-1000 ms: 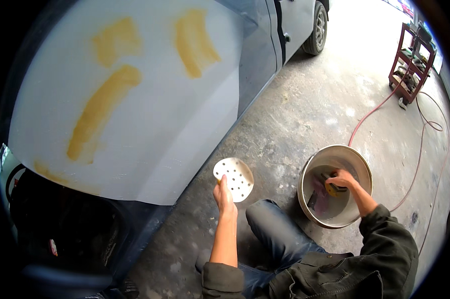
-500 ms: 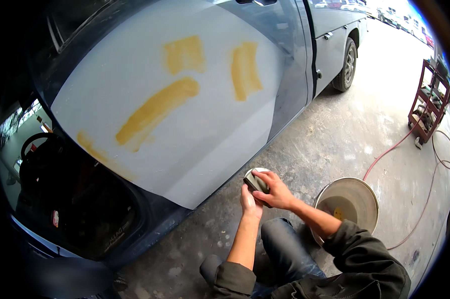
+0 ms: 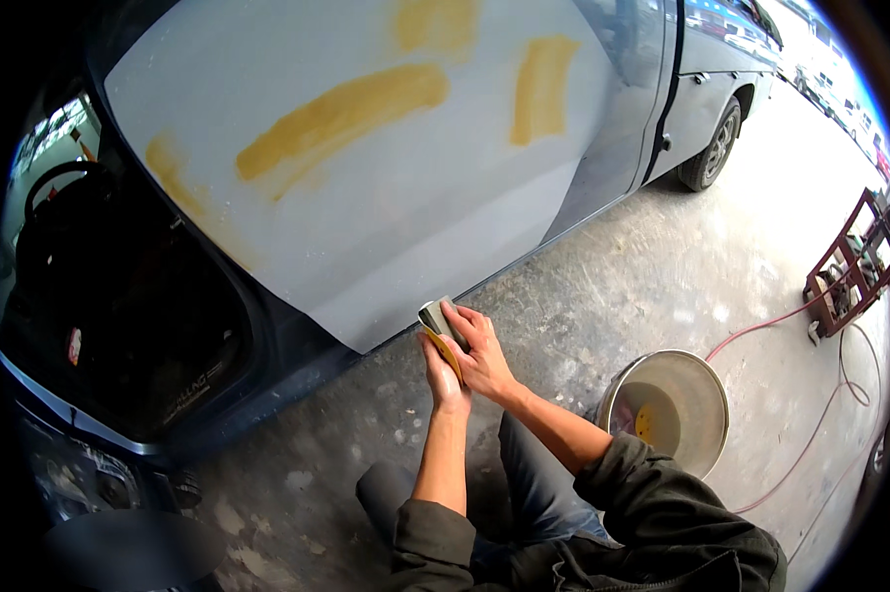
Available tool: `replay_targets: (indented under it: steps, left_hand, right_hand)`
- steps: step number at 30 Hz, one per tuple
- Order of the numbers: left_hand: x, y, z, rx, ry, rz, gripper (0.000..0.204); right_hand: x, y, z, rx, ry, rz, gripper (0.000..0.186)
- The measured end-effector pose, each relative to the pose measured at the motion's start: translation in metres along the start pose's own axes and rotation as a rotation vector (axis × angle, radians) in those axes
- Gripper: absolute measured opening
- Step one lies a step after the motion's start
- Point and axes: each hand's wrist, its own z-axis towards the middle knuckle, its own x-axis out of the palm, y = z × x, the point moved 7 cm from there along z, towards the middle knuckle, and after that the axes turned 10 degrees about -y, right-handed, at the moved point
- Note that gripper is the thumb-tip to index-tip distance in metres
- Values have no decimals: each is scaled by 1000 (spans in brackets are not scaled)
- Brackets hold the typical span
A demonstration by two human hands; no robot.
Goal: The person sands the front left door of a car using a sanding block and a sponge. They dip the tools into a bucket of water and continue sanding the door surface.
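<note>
My left hand is wrapped round a yellow sanding disc with a pale backing. My right hand grips a grey-green block and presses it against the disc; both hands meet just below the lower edge of a car door. The door is pale grey with several mustard-yellow patches. A steel bucket on the floor at my right holds cloudy water and another yellow perforated disc.
The car's rear wheel stands farther along. A dark red trolley is at the right, with hoses looping over the concrete floor. An open dark cavity with a steering wheel is at the left. Parked vehicles show outside.
My right hand has come out of the bucket with the block and joined my left hand on the disc. Both have since moved slightly up and left, and the view has shifted.
</note>
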Motion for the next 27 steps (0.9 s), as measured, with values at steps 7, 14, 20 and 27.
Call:
replay_targets:
  steps: [7, 14, 20, 27]
  left_hand:
    - [-17, -11, -4, 60, 20, -18, 78]
    - [-20, -2, -11, 60, -29, 63, 79]
    - [-4, -2, -13, 117, 14, 221, 69]
    - [23, -10, 0, 291, 230, 423, 91]
  right_hand:
    - [8, 21, -8, -167, 31, 9, 59]
    - [12, 8, -13, -51, -23, 73, 49]
    - [6, -9, -13, 132, -30, 111, 43]
    - [-55, -4, 5, 379, 392, 472, 68]
